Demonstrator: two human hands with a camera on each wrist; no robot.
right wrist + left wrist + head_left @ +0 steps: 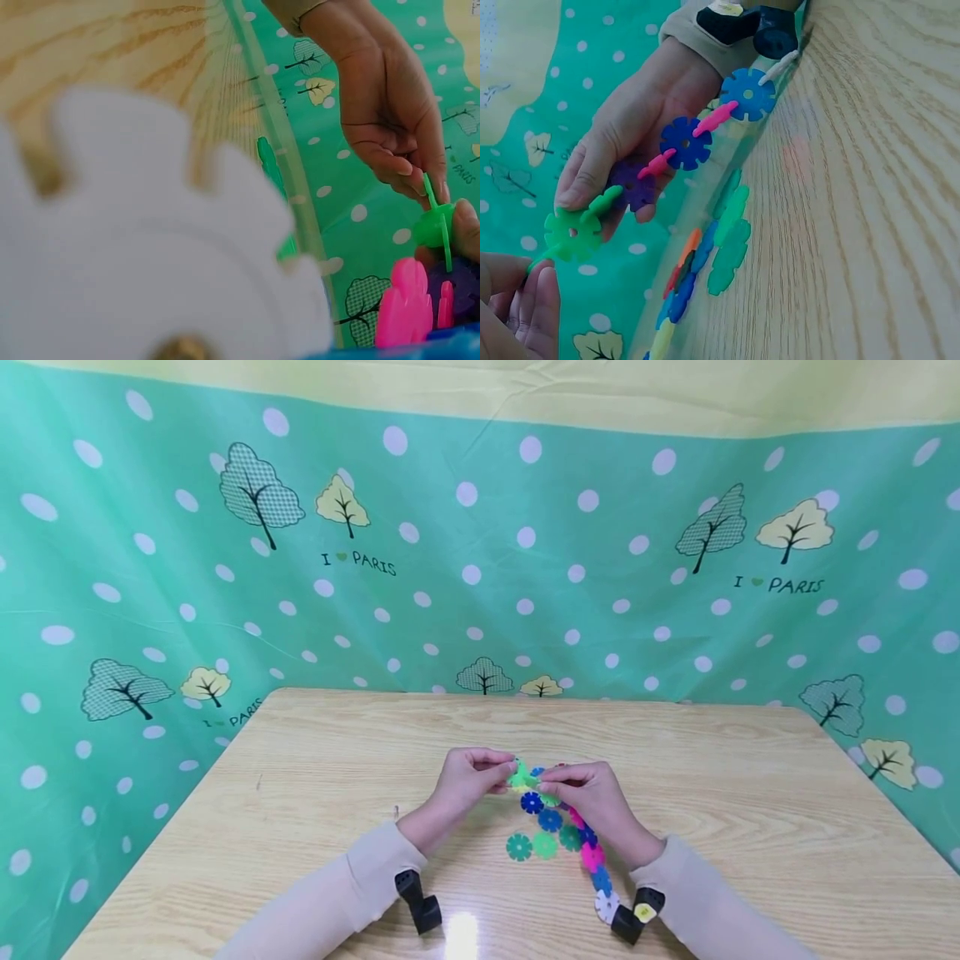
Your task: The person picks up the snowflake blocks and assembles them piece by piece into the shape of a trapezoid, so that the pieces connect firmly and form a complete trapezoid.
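Note:
Near the table's middle, my left hand (474, 777) pinches a green notched interlocking disc (519, 775) at its edge. My right hand (592, 789) grips a chain of slotted discs, thumb by a green disc (574, 234) and fingers around a purple disc (632, 186). The left hand's green disc meets the chain's green end. From the right hand the chain hangs toward the wrist: pink, dark blue (685, 144), pink, blue (748, 94) and a white disc (607, 907) at the end. In the right wrist view the white disc blocks much of the scene.
On the wooden table (337, 793) below the hands lie several loose-looking discs, among them a teal disc (519, 847), a light green disc (545, 845) and a blue disc (550, 820). A green dotted curtain (420, 552) hangs behind the table.

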